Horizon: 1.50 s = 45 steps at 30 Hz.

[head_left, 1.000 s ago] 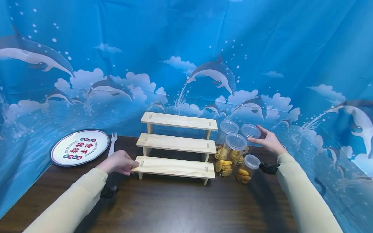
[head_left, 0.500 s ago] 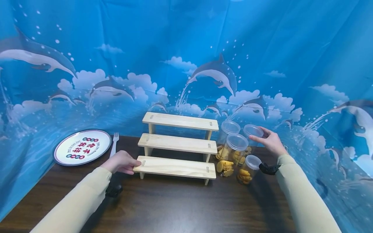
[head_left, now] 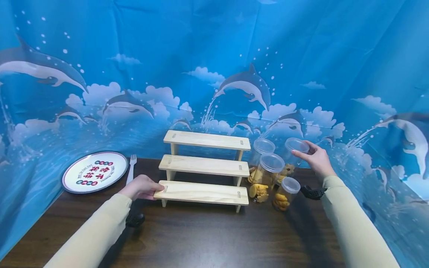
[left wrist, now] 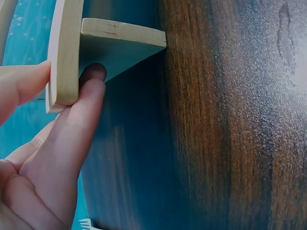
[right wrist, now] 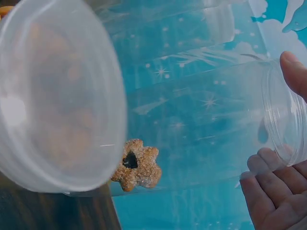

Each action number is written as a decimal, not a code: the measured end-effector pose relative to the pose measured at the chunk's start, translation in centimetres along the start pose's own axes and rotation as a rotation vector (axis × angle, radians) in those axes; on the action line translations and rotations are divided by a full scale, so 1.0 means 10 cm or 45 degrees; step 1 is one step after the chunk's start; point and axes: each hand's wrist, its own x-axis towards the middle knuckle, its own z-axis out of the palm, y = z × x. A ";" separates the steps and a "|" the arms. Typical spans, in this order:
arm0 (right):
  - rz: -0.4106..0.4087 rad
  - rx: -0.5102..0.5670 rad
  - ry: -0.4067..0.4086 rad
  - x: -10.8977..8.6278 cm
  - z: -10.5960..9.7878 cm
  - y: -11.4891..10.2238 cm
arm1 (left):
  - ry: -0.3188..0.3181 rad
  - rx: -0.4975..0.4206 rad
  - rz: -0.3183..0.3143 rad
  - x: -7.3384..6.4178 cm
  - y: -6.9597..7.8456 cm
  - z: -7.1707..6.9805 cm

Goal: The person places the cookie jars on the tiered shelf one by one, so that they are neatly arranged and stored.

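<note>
A three-tier wooden stand (head_left: 201, 191) stands mid-table. My left hand (head_left: 142, 187) grips the left end of its lowest step; in the left wrist view the thumb is on top and a finger reaches underneath beside the leg (left wrist: 120, 36). On the right, my right hand (head_left: 316, 158) holds a tall clear jar (head_left: 291, 159) near its lid, thumb on one side and fingers on the other. The jar leans slightly, its top towards the hand. A flower-shaped cookie with a dark centre (right wrist: 136, 165) shows low in it in the right wrist view.
Two tall lidded jars (head_left: 272, 163) of cookies stand between the stand and the held jar. A smaller jar (head_left: 285, 195) stands in front of it. At left are a printed plate (head_left: 75, 178) and a white fork (head_left: 130, 171). A dolphin-print cloth (head_left: 201, 93) hangs behind.
My right hand has moved the jar up and to the right, away from the other jars. My left hand keeps its grip on the stand, which stays in place.
</note>
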 end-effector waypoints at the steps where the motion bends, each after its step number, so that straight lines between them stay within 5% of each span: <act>1: -0.003 0.004 0.012 -0.01 -0.01 -0.03 | -0.007 -0.001 0.002 0.01 -0.01 -0.01; 16: -0.112 -0.010 0.198 -0.04 -0.20 -0.57 | 0.049 0.077 0.012 0.06 -0.06 0.01; 27: -0.200 0.106 0.356 0.03 -0.30 -1.00 | 0.050 0.104 -0.002 0.05 -0.06 -0.03; 37: -0.273 0.195 0.473 0.03 -0.24 -1.39 | 0.027 0.131 0.010 0.05 -0.05 -0.02; 45: -0.301 0.276 0.439 0.06 -0.09 -1.70 | 0.022 0.194 0.023 0.06 0.03 0.02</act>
